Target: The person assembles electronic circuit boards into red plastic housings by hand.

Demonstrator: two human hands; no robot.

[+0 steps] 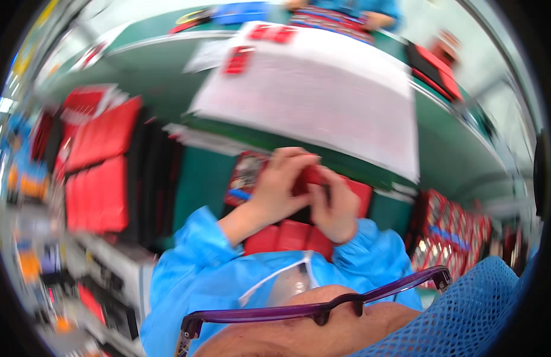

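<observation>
My left hand (281,185) and my right hand (336,208) meet above the green bench in front of my body. Between their curled fingers they hold a small red piece (310,178), which motion blur and the fingers partly hide. Just left of my left hand lies a tray of shiny metallic parts (248,171) with red edges and a blue strip. Closer to my body, below both hands, several red padded blocks (291,235) sit in a row. A flat red panel (360,193) shows behind my right hand.
A large white sheet (311,95) covers the bench beyond, with red pieces (237,60) on it. Stacked red and black trays (100,196) stand at the left. More filled red trays (451,232) are at the right. Across the bench, another person's hand (378,21) rests by a tray.
</observation>
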